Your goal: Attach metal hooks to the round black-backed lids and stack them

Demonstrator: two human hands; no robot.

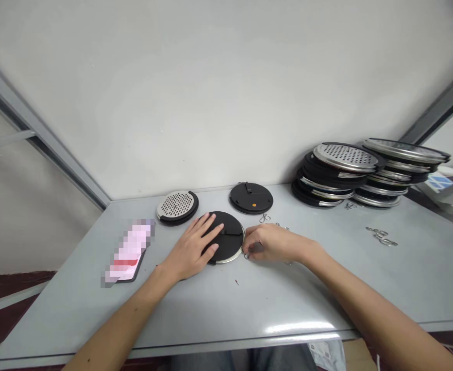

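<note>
A round black disc with a metal rim [230,242] lies on the grey table [249,299] in front of me. My left hand [195,247] rests flat on its left half, fingers stretched out. My right hand [270,243] is at the disc's right edge, fingers curled in a pinch on a small metal clip [246,255] that is mostly hidden. A few loose metal clips [265,218] lie just behind that hand.
Another black disc [251,198] and a perforated metal disc [177,206] lie further back. Two stacks of such discs [338,172] [400,170] stand at the back right. More clips [383,237] lie at the right. A phone [128,252] lies at the left. A wall closes the back.
</note>
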